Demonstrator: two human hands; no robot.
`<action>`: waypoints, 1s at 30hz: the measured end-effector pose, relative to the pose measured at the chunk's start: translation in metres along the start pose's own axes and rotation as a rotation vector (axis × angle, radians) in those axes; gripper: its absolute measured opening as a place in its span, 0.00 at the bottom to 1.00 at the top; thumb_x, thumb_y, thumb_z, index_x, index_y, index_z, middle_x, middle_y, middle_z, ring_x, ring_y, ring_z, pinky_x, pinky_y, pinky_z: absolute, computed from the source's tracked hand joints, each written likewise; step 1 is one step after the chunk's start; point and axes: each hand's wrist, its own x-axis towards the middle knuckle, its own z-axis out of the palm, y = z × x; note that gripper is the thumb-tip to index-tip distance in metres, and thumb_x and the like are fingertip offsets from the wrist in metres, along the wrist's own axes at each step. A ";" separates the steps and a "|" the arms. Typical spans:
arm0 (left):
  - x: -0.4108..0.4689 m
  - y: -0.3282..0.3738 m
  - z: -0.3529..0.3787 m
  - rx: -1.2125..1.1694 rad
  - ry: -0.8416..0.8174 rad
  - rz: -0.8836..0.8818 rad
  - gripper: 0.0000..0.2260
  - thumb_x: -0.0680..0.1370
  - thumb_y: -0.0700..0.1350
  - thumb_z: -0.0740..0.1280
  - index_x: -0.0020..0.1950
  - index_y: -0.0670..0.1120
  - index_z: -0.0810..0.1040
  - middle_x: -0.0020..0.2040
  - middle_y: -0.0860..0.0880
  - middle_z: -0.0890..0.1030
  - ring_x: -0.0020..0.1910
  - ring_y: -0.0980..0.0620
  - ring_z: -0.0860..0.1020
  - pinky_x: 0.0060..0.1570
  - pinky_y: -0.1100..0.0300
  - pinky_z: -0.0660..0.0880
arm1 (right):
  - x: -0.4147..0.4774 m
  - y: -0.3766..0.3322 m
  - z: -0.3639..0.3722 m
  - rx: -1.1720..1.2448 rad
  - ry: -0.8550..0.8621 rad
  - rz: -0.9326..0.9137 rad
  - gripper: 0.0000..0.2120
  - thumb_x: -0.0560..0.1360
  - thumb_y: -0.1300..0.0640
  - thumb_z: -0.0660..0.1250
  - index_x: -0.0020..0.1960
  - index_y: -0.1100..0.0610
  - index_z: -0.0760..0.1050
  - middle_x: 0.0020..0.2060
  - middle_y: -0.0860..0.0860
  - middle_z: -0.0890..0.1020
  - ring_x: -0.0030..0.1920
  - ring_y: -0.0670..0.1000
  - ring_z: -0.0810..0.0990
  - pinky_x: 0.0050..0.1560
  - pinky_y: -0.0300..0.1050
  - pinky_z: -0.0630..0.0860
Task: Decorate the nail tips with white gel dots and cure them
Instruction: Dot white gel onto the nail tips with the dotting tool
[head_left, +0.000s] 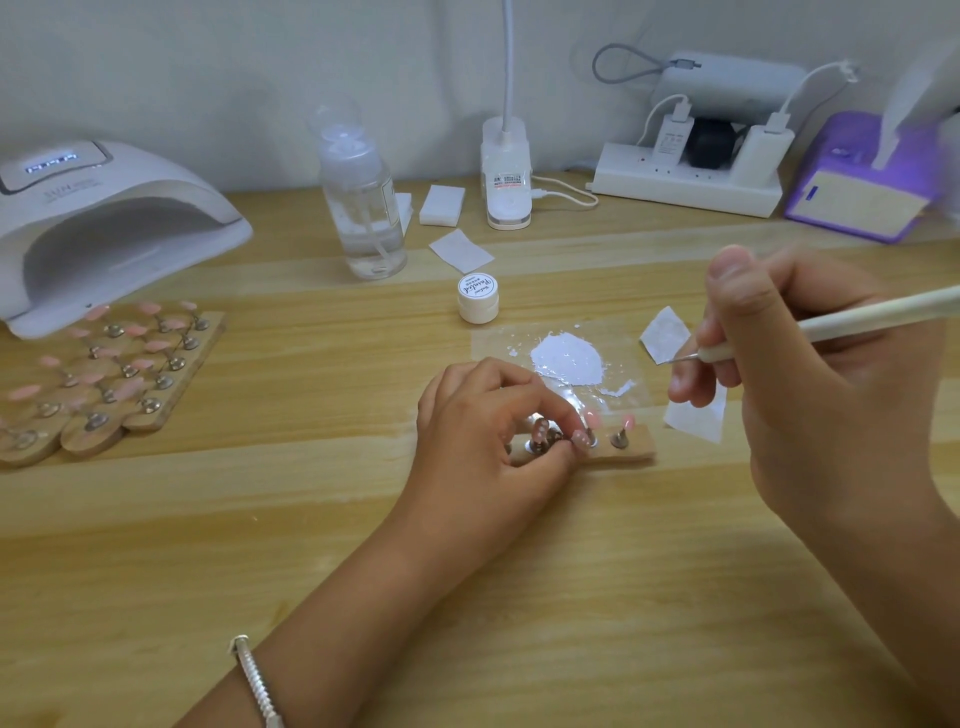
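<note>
At the wooden strip (635, 450), my left hand (475, 423) pinches a nail tip (581, 439). To its right, my right hand (815, 395) grips the dotting tool (857, 324), tip pointing left.

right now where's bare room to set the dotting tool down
Bare table between the board and the left hand, and the stretch nearer than the strip. Crowded around the film, jar and wipes by the right hand.

pump bottle (363, 208) — back centre | clip lamp (506, 176) right of it | power strip (685, 189) — back right | purple box (836, 150)
</note>
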 end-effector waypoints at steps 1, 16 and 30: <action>0.000 0.000 0.000 0.001 -0.002 0.006 0.05 0.70 0.47 0.75 0.40 0.58 0.83 0.44 0.60 0.77 0.54 0.58 0.72 0.60 0.44 0.70 | 0.000 0.000 0.000 0.000 0.000 0.002 0.19 0.79 0.51 0.65 0.31 0.53 0.70 0.24 0.44 0.74 0.23 0.51 0.77 0.27 0.37 0.70; 0.003 0.001 -0.002 -0.015 -0.061 -0.035 0.06 0.71 0.47 0.74 0.37 0.56 0.78 0.41 0.57 0.81 0.49 0.60 0.77 0.76 0.51 0.45 | -0.002 0.000 0.000 -0.007 -0.021 -0.003 0.17 0.79 0.51 0.65 0.32 0.54 0.72 0.23 0.45 0.74 0.24 0.51 0.77 0.27 0.38 0.71; 0.005 -0.002 0.000 0.039 -0.015 0.009 0.07 0.65 0.52 0.73 0.42 0.58 0.81 0.52 0.60 0.77 0.58 0.59 0.73 0.67 0.47 0.64 | -0.001 0.004 -0.002 -0.040 -0.019 0.006 0.18 0.79 0.51 0.66 0.31 0.52 0.72 0.22 0.45 0.75 0.24 0.54 0.77 0.27 0.39 0.71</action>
